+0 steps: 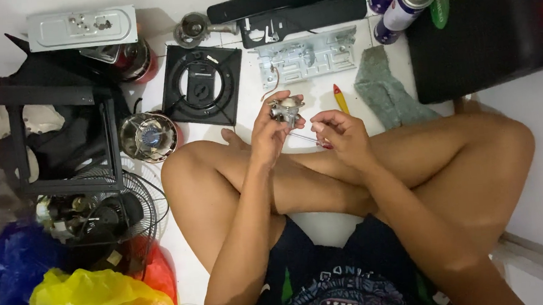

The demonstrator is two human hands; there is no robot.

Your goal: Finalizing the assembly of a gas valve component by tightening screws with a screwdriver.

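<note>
A person sits cross-legged on a white floor (318,92). The left hand (269,132) pinches a small metal valve part (285,109) above the knees. The right hand (340,133), just right of it, pinches a thin screwdriver (312,139) pointing at the part. Farther away lie a black burner plate (202,84), a metal bracket (306,56) and spray cans (401,0).

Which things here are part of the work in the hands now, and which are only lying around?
In use: metal part in left hand; thin tool in right hand.

Lying about: spray cans, grey cloth, metal plate, fan guard, yellow bag.
</note>
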